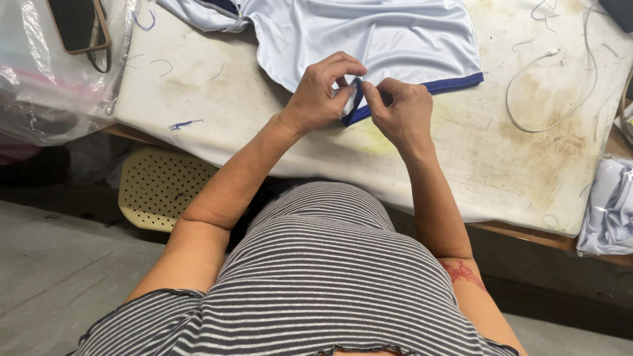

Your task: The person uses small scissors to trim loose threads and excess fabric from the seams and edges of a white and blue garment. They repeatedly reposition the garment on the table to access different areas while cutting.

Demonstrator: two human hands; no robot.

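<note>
— What are the hands gripping?

— Both pinch the same spot: the left hand point(321, 94) and the right hand point(398, 112) have their fingers closed on the blue-trimmed hem point(422, 88) of a white garment point(369, 36), right at its near corner. The two hands almost touch each other there.

— Where does the garment lie?

— Spread on a stained white table point(461, 158), stretching away from the person; the pinched corner is lifted slightly off the surface, near the table's front edge.

— What else is around?

— A white cable point(547, 86) curls on the table to the right. A clear plastic bag point(39, 79) sits at the left, with a phone point(78, 25) on top. A plastic-wrapped bundle of pale fabric point(608, 207) rests at the right edge. Below the table, a cream perforated stool point(158, 188) shows. Loose blue threads point(184, 124) dot the tabletop.
</note>
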